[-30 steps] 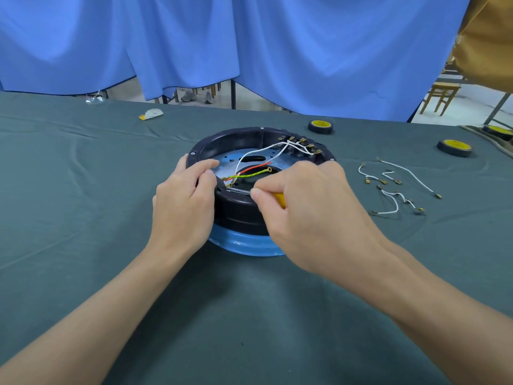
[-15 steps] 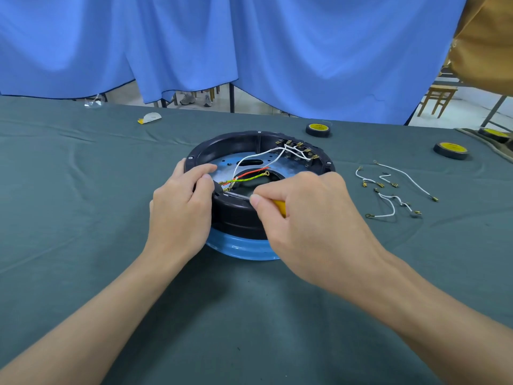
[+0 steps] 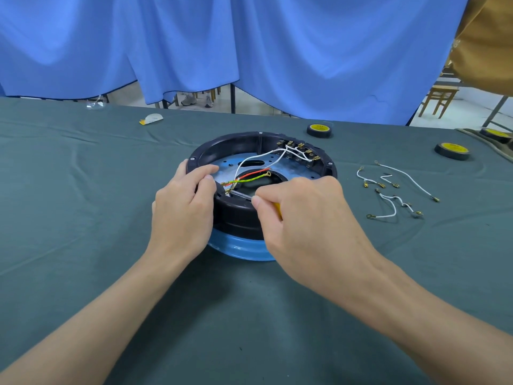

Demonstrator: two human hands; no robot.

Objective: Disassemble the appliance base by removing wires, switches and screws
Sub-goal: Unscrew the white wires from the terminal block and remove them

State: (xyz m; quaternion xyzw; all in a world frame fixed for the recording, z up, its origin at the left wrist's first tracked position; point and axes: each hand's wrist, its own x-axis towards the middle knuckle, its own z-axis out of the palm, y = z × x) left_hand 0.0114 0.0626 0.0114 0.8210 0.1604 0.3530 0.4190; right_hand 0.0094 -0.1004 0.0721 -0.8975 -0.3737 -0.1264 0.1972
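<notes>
Appliance base (image 3: 238, 215), a round black plastic ring over a glossy blue rim, sits mid-way across the green-clothed table (image 3: 83, 218), its near edge hidden behind both hands. Left hand (image 3: 183, 209) grips the rim; right hand (image 3: 308, 226) pinches a screwdriver (image 3: 241, 195), its yellow handle mostly covered and its steel tip lost among wire ends. Nothing has shifted since half a second ago; loose white wires (image 3: 394, 195) lie to the right.

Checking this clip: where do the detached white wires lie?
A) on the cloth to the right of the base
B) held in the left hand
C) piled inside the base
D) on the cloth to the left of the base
A: the loose white wires lie spread on the cloth to the right of the appliance base, apart from it.
</notes>
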